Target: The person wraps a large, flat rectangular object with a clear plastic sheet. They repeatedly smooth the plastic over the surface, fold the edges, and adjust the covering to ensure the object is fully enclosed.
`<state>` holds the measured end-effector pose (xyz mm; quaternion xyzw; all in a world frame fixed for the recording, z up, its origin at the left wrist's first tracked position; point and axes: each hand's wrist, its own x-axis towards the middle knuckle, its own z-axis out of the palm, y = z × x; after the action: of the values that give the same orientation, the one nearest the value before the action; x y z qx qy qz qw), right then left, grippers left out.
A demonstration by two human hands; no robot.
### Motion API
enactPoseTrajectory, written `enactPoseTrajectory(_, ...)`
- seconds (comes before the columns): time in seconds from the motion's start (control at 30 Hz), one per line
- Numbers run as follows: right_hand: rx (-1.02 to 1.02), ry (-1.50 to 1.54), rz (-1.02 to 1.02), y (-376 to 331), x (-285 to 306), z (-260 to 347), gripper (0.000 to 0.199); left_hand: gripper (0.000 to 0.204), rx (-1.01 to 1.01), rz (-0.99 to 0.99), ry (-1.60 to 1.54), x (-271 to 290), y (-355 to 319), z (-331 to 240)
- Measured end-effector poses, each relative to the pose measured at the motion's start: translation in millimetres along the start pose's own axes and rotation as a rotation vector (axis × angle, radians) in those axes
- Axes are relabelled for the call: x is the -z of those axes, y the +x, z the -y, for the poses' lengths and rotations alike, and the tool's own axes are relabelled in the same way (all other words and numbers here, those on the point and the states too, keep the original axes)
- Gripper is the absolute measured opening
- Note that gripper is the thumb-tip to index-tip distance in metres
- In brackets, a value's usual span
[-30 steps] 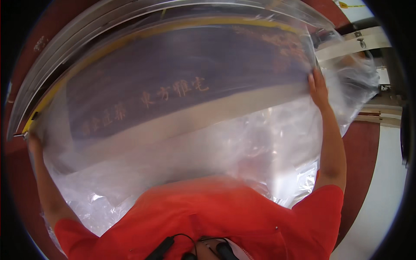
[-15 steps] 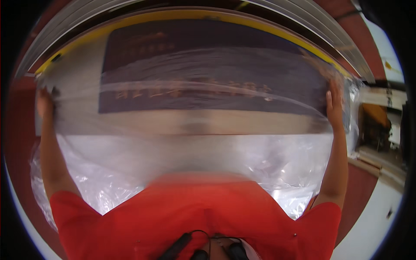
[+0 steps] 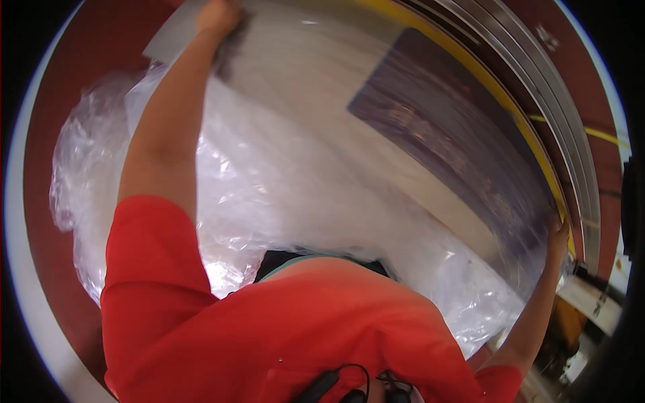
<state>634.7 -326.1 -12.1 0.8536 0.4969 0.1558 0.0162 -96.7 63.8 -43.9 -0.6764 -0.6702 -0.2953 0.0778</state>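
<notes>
Head view: a large flat grey panel with a dark printed patch (image 3: pixel 403 134), wrapped in clear plastic film (image 3: pixel 269 195), runs lengthwise from upper left to lower right. Left hand (image 3: pixel 218 17) and right hand (image 3: pixel 556 238) grip its opposite ends, fingers curled. Half a second ago it lay level across the view.

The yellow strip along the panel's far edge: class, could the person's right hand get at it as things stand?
Probably yes. The right hand already grips the panel at its corner, the yellow strip runs right above it, and only clear plastic wrap lies between.
</notes>
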Motion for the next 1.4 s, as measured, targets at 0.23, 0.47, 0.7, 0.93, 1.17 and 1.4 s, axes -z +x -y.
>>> enactPoseTrajectory(0.23,1.011,1.117,0.485,-52.8,192.3,416.6,0.034,0.026,0.155,0.474,-0.707,12.6,2.8,50.0)
enactPoseTrajectory(0.47,0.398,1.347,1.578,-106.0,164.0,610.4,0.051,0.024,0.161,0.517,-0.848,-8.3,17.1,27.9)
enactPoseTrajectory(0.7,1.192,1.097,1.372,-97.2,232.5,504.1,0.028,0.024,-0.006,0.049,-0.244,-0.7,-5.5,47.3)
enactPoseTrajectory(0.93,0.466,1.005,0.822,-124.2,246.0,268.8,0.024,0.026,0.009,0.102,-0.165,-6.7,4.9,0.7)
enactPoseTrajectory(1.17,-0.144,0.864,0.77,-194.2,176.8,132.1,0.02,0.05,-0.131,0.273,0.19,-17.3,17.6,41.0)
enactPoseTrajectory(1.4,-0.797,1.596,-0.169,-221.9,147.9,-28.9,0.034,0.04,-0.184,0.222,0.175,-52.5,40.9,72.5)
